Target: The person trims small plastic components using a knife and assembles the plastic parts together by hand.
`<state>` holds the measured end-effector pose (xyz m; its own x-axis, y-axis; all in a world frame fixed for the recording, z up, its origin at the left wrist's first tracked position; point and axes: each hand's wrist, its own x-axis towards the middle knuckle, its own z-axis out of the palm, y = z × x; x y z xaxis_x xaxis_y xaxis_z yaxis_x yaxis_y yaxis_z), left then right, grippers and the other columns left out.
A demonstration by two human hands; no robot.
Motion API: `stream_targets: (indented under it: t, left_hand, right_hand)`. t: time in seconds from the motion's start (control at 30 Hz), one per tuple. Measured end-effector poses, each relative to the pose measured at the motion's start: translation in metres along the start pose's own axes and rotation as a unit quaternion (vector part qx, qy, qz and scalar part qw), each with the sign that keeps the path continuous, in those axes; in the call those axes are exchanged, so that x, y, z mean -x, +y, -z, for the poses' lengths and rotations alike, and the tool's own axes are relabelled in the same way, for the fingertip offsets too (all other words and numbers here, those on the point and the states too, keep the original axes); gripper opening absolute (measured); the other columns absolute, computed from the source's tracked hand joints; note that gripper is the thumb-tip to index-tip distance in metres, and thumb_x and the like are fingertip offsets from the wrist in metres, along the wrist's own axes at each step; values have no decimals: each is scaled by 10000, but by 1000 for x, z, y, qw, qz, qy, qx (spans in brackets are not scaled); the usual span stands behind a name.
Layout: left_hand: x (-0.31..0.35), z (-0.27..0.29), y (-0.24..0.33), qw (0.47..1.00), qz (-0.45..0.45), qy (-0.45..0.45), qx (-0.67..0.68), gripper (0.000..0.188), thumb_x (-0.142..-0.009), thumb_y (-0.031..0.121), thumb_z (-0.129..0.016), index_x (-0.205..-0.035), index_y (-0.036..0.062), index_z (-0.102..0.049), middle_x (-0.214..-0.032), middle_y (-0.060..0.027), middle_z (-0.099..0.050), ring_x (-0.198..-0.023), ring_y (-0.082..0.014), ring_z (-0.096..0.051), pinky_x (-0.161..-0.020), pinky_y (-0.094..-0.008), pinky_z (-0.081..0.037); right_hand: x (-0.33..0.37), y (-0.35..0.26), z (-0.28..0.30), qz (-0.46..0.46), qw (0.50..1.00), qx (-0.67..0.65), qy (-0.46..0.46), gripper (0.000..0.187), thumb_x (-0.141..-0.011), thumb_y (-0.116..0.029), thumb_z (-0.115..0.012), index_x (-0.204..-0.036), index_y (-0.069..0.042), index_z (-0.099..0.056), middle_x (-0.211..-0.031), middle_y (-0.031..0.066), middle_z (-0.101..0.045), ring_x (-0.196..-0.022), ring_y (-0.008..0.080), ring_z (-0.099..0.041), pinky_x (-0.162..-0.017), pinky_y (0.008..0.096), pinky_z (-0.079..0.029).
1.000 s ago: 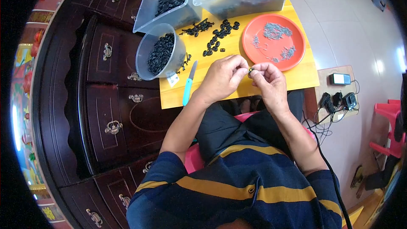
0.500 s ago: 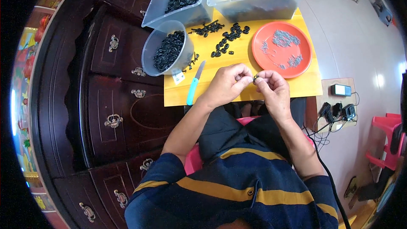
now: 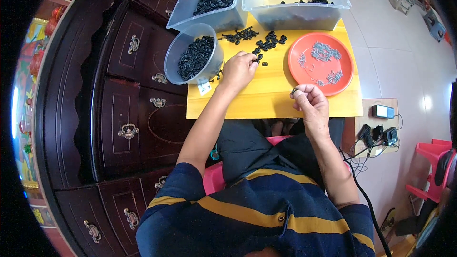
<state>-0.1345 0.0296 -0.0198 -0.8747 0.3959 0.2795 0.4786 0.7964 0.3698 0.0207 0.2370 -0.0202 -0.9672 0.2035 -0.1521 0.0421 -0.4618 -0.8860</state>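
My left hand (image 3: 239, 71) reaches over the yellow board (image 3: 257, 100), its fingers bent and closed at a small black oval piece (image 3: 257, 60) on the edge of a loose group. Part of that group is hidden under the hand. Between the thumb and fingers of my right hand (image 3: 312, 108) is a small dark piece (image 3: 293, 93), held just off the near left rim of a red plate (image 3: 292, 70). Thin grey metal pins (image 3: 325, 51) lie in piles on the plate. More black oval pieces (image 3: 270, 42) sit farther back.
A round clear tub (image 3: 171, 62) of black parts stands at the left. Behind are two clear bins (image 3: 231, 19), (image 3: 297, 16) holding black parts. Black screw-like pieces (image 3: 240, 34) lie before them. Dark drawers (image 3: 147, 114) flank the left; a cabled device (image 3: 383, 111) sits at the right.
My hands have parted: the left moved away to the far left onto the black pieces, while the right stays near the plate with its small piece. The teal-handled knife no longer shows on the board.
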Motion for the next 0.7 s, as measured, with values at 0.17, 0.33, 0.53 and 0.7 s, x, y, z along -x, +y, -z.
stream_targets:
  t: [0.17, 0.33, 0.53, 0.7]
  left_hand:
    - [-6, -5, 0, 999, 5, -7, -42, 141, -825, 185, -690, -913, 89, -745, -864, -104, -687, -798, -296, -677, -716, -409, -532]
    - [-6, -3, 4, 998, -19, -22, -53, 120, -826, 187, -685, -868, 87, -737, -860, -109, -686, -773, -299, -673, -701, -415, -529]
    - [14, 0, 25, 985, 46, 1, 167, 118, -911, 132, -636, -855, 38, -679, -812, -58, -684, -626, -159, -628, -594, -296, -498]
    - [39, 7, 73, 848, 158, -62, 502, 131, -986, 144, -592, -951, 21, -623, -808, -34, -647, -626, -79, -586, -584, -223, -484]
  right_hand:
    - [-1, 0, -1, -9, 1000, -7, 2, 94, -936, -77, -641, -1024, -47, -627, -883, 17, -669, -718, 58, -555, -662, 218, -457]
    - [0, 0, 1, -21, 1000, -6, -10, 107, -948, -103, -641, -1043, -57, -625, -918, 0, -676, -847, 60, -630, -720, 225, -499]
    - [0, -4, 3, -28, 999, -25, 16, 122, -943, -107, -646, -1052, -58, -625, -924, 5, -678, -849, 63, -633, -715, 223, -497]
    - [-2, -3, 3, -51, 996, -74, 23, 121, -946, -138, -659, -1044, -75, -627, -912, 11, -675, -727, 57, -588, -650, 180, -464]
